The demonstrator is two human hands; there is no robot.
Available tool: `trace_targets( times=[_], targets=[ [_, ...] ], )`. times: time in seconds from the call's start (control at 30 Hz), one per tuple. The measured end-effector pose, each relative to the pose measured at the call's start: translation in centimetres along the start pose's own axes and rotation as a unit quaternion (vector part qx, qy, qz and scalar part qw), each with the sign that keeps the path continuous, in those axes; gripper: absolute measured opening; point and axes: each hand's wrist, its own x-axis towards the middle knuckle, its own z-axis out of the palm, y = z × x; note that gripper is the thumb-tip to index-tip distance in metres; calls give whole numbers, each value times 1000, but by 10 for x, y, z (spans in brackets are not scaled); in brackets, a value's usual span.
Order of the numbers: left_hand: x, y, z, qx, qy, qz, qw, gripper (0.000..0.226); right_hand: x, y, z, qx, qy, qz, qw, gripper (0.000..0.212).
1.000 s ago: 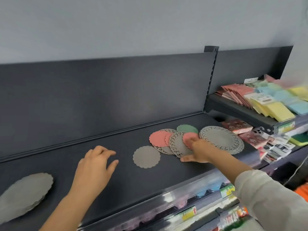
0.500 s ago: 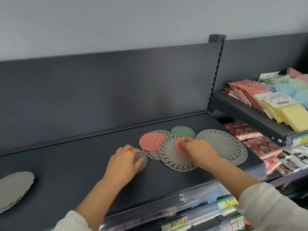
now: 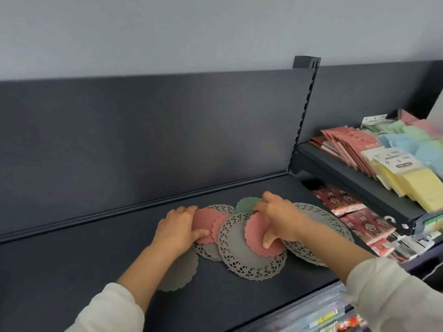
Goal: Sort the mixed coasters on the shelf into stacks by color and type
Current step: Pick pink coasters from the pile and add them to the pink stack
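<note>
Pinks: our left hand (image 3: pixel 178 227) grips the side pink (image 3: pixel 203 222) left of the doily (image 3: pixel 249 256), right hand (image 3: pixel 279 216) pinches the top pink (image 3: pixel 256 232) upon it; we lift flat, then stack.

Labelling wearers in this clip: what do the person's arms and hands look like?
Both the left hand and right hand are bare: no gloves, rings or watch visible. The left sleeve and right sleeve are plain, loose and off-white, without markings.
</note>
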Motion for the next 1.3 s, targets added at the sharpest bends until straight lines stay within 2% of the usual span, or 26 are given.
trace_targets(
  times=[0.17, 0.33, 0.43, 0.57, 0.63, 0.8, 0.93, 1.03, 1.17, 1.3],
  targets=[
    [17, 5, -5, -53, 9, 2, 999, 89, 2, 6, 6, 57, 16, 30, 998, 65],
    [23, 10, -8, -93, 13, 42, 995, 60, 1, 10, 14, 112, 39, 40, 992, 57],
    [24, 14, -11, -153, 6, 29, 988, 44, 0, 11, 16, 133, 39, 34, 990, 56],
    [25, 21, -11, -208, -7, -9, 978, 63, 2, 14, 15, 136, 33, 22, 990, 57],
    [24, 23, -9, -237, 0, -34, 971, 63, 3, 16, 15, 142, 28, 13, 989, 62],
    [13, 31, -15, -262, 60, -37, 962, 45, 5, 23, 15, 162, 36, -8, 986, 53],
    [-1, 32, -32, -250, 122, -39, 960, 36, 6, 27, 9, 190, 50, -18, 980, 34],
    [-14, 32, -44, -248, 178, -50, 951, 32, 7, 30, 4, 254, 87, -26, 963, 13],
    [-34, 30, -54, -252, 250, -62, 933, 35, 7, 27, -6, 352, 136, -27, 926, 16],
    [-56, 26, -59, -268, 287, -77, 916, 34, 6, 18, -13, 378, 162, -43, 910, 7]
  ],
)
